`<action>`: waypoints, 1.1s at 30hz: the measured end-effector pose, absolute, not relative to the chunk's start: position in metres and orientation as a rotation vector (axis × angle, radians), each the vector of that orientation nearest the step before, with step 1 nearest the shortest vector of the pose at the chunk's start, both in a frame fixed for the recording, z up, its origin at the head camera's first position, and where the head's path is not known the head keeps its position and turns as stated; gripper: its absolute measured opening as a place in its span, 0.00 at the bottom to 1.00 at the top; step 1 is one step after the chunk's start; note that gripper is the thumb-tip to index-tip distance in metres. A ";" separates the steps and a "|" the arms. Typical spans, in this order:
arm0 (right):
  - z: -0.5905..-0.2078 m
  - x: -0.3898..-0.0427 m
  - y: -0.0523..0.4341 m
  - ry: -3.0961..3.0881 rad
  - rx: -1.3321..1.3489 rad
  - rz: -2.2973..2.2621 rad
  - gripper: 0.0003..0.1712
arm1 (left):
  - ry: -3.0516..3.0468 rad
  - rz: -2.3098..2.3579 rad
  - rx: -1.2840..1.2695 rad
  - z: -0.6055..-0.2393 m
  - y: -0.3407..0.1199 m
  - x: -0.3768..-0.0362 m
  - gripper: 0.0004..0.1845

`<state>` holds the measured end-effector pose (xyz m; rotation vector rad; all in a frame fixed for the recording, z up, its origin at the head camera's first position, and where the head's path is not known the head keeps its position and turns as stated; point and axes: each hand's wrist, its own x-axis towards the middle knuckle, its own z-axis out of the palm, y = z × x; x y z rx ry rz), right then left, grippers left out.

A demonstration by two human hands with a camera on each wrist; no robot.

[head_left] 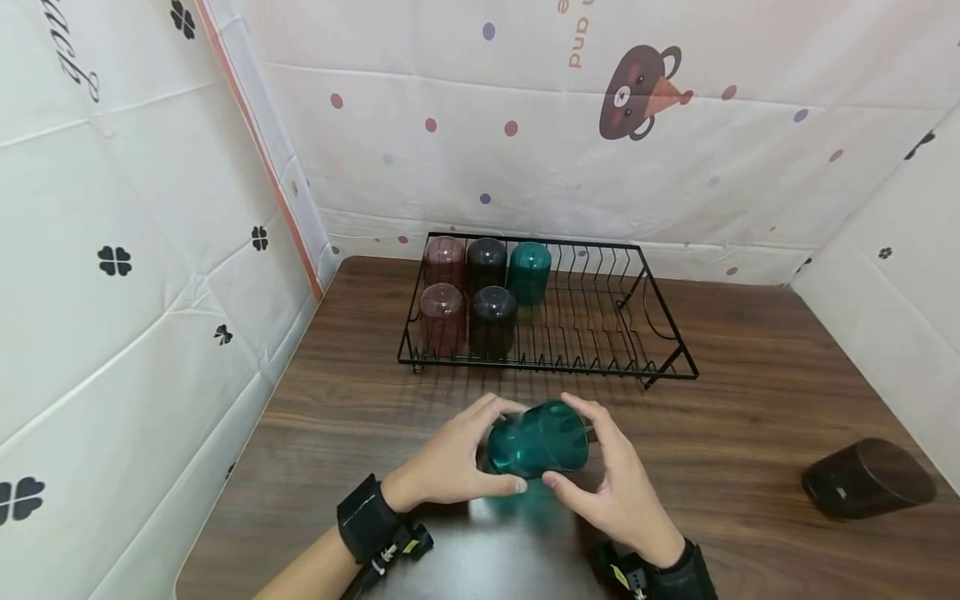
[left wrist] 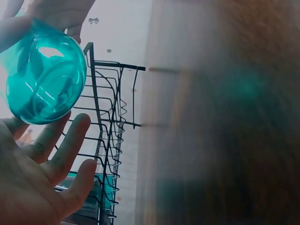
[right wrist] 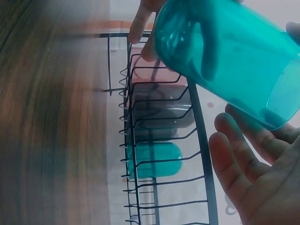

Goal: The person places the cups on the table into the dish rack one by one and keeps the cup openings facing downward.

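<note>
Both wrist views are blurry on the desk side, so the wood there is just a brown smear. The left hand (head_left: 450, 462) and the right hand (head_left: 611, 487) grip a see-through teal cup (head_left: 538, 439) between them, tipped on its side just above the dark wooden desk (head_left: 750, 392). It looks like smooth, shiny plastic. Past the hands sits a black wire rack (head_left: 600, 333) with five round cups upside down. Far off beside the right hand lies a dark cup (head_left: 866, 479).

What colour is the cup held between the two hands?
The cup is see-through teal green, clearest in the right wrist view.
</note>
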<state>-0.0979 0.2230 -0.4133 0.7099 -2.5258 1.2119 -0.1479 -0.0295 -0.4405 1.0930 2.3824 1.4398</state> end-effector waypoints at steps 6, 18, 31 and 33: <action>-0.416 -0.099 0.226 -2.525 0.715 1.224 0.54 | 2.402 1.458 1.065 -0.439 -0.031 -0.149 0.38; -0.417 -0.097 0.229 -2.569 0.711 1.216 0.54 | 2.450 1.500 1.179 -0.436 -0.033 -0.151 0.40; -0.418 -0.100 0.231 -2.613 0.689 1.205 0.52 | 2.482 1.564 1.211 -0.437 -0.035 -0.153 0.40; -0.418 -0.099 0.231 -2.631 0.676 1.207 0.52 | 2.483 1.587 1.218 -0.438 -0.034 -0.153 0.40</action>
